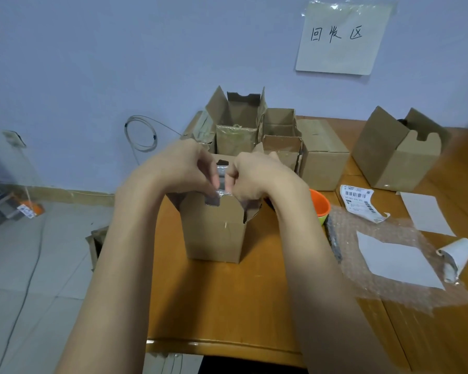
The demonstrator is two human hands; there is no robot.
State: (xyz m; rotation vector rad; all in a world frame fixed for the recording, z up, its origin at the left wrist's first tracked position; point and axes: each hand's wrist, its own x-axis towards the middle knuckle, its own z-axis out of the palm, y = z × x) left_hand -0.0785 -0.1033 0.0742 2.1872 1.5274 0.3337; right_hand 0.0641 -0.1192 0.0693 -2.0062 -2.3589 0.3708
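Pinching clear wrapping (221, 184) between fingers (212, 181)

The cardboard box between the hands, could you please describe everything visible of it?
The cardboard box is plain brown card, tall and upright, standing on the wooden table near its left edge. Its top flaps are open; the front one has a notched cut-out. The left hand and right hand pinch a clear-wrapped item just above its opening.

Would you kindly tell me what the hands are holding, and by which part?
Both the left hand and right hand pinch the upper end of a plastic wrapping sticking out of the cardboard box; its contents cannot be told.
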